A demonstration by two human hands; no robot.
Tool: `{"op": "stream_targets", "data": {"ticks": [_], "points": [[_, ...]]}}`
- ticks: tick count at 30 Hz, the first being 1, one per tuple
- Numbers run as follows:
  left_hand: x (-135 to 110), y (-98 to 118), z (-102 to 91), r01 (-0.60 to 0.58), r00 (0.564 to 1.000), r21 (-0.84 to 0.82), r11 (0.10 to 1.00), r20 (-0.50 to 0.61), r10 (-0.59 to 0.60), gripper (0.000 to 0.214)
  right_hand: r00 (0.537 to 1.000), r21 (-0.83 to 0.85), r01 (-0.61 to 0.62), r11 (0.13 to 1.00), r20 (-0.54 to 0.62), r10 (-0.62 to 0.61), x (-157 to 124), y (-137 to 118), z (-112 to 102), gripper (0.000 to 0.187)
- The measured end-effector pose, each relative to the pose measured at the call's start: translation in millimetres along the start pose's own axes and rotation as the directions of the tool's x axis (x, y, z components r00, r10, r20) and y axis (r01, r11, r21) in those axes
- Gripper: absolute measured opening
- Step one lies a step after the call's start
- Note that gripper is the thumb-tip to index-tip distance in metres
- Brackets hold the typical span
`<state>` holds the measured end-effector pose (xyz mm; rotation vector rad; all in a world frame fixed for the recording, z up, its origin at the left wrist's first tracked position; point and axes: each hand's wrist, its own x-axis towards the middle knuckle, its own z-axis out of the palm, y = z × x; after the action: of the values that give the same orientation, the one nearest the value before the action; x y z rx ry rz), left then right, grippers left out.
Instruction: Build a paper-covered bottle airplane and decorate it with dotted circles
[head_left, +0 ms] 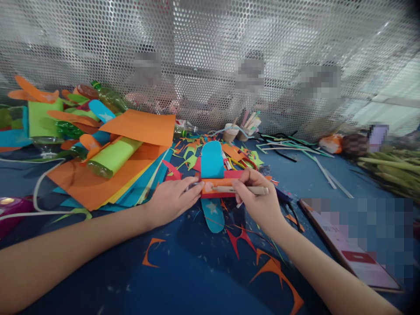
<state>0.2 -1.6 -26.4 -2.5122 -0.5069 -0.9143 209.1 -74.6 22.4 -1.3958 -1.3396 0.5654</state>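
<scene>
A paper craft piece lies on the blue table: a long teal foam shape [212, 161] crossed by a red and orange paper band [219, 189]. My left hand [173, 199] rests on the band's left end, fingers closed and pressing it down. My right hand [256, 197] is closed round a pale wooden stick-like tool [244, 190], whose tip lies on the orange strip near the left fingers. The teal shape's lower end [213, 215] with a pale star shows below the band.
A stack of orange, yellow and blue paper sheets [108, 175] with a green-wrapped bottle [110, 158] lies at left. Paper scraps [272, 267] litter the table. Cups of tools [241, 127] stand before a perforated metal screen [210, 52]. A blurred box [354, 245] lies at right.
</scene>
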Motion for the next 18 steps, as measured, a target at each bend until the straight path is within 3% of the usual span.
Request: {"op": "stream_targets", "data": {"ticks": [18], "points": [[1.3, 0.1, -1.5, -0.003, 1.0, -0.012, 1.0, -0.017, 0.002, 0.027, 1.0, 0.016, -0.006, 1.0, -0.001, 0.006, 0.0, -0.3, 0.8, 0.023]]}}
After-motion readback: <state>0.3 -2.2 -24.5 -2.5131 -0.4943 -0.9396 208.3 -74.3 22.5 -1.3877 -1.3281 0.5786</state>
